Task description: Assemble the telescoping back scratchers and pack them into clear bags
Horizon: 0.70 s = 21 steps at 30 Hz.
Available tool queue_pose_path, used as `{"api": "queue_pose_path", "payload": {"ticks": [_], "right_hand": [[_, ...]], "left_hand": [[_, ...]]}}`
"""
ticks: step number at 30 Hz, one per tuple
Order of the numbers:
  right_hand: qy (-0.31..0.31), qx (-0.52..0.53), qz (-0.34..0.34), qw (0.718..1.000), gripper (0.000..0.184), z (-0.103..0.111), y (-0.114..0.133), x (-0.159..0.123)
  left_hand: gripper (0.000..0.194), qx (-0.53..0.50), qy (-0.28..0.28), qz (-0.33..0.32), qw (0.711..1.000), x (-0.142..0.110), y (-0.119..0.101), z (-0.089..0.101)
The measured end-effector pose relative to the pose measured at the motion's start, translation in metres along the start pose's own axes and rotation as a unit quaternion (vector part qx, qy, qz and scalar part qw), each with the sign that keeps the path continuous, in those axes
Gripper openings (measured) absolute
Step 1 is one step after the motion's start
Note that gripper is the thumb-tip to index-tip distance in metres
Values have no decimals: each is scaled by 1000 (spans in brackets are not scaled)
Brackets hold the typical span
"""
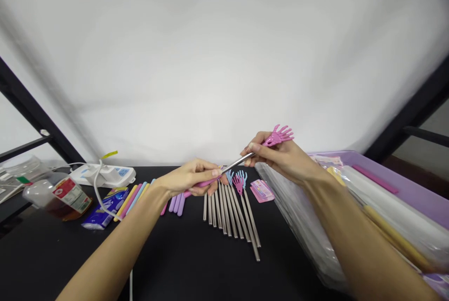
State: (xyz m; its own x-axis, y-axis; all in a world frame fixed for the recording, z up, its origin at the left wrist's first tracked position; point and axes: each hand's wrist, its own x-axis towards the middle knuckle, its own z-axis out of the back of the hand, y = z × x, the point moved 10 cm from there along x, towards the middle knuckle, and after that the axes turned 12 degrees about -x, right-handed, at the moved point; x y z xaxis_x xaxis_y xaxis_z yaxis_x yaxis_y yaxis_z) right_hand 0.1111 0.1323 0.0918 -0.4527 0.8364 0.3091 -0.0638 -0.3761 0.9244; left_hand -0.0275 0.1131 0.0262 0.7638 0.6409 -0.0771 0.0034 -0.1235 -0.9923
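A back scratcher [237, 165] with a pink hand-shaped head, a metal rod and a pink handle slants up to the right above the table. My left hand [191, 177] is closed around its pink handle, where the metal rod begins. Near the head, my right hand [286, 160] pinches the rod between thumb and fingers. Below lie several metal rods [229, 212] side by side, some with blue or pink hand-shaped heads [239, 182] showing. Left of them are several purple handles [180, 204], partly hidden by my left hand.
Pink cards [262, 190] lie right of the rods. Clear plastic bags [298, 217] and a purple bin [417, 203] with wrapped items take up the right side. At left are yellow, pink and blue handles [129, 200], a blue packet [107, 207], a power strip [121, 176] and a bottle [59, 196].
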Motion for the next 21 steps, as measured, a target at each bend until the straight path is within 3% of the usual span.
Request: {"api": "queue_pose_path", "payload": {"ticks": [4,9,12,15,21], "right_hand": [[-23,-13,-42,999,30,6,-8,1],[-114,1,-95,989,46,43,-12,-6],[-142,-72,-149,976,51,57,-19,-10],[-131,-153,-190,961,55,53,-27,-9],[-103,-150,-218,959,62,36,-40,-5]], "left_hand": [[37,98,-35,-21,994,-1,-14,8],[34,226,-121,-32,966,-13,-27,35],[31,290,-170,-64,940,-18,-36,45],[25,364,-180,-94,909,-19,-44,40],[29,474,-153,-125,858,-18,-51,24]]}}
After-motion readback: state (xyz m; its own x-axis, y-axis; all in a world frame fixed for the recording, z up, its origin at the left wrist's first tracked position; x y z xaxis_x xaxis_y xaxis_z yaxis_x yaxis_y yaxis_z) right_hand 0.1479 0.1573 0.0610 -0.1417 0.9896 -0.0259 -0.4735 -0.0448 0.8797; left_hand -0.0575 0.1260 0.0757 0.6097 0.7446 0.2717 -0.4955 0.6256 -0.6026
